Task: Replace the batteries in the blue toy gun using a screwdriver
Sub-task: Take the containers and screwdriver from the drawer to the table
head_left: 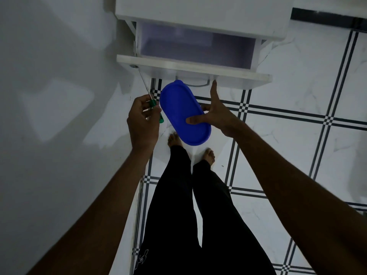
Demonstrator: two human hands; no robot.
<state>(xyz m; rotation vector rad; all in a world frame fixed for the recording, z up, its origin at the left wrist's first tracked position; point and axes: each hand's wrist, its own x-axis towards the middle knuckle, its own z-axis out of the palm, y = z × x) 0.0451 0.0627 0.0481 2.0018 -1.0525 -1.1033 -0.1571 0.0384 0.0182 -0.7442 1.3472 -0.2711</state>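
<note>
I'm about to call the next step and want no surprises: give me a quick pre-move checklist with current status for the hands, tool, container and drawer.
1. Screwdriver secured: ok, left hand grips its green handle, shaft pointing up toward the drawer.
2. Blue container held: ok, right hand holds it with thumb across the lid.
3. Lid closed: ok, it sits flat on top.
4. Batteries inside container: cannot tell, the lid is opaque.
5. Drawer closed: not ok, it is pulled open.
6. Blue toy gun located: not ok, none in view.
</note>
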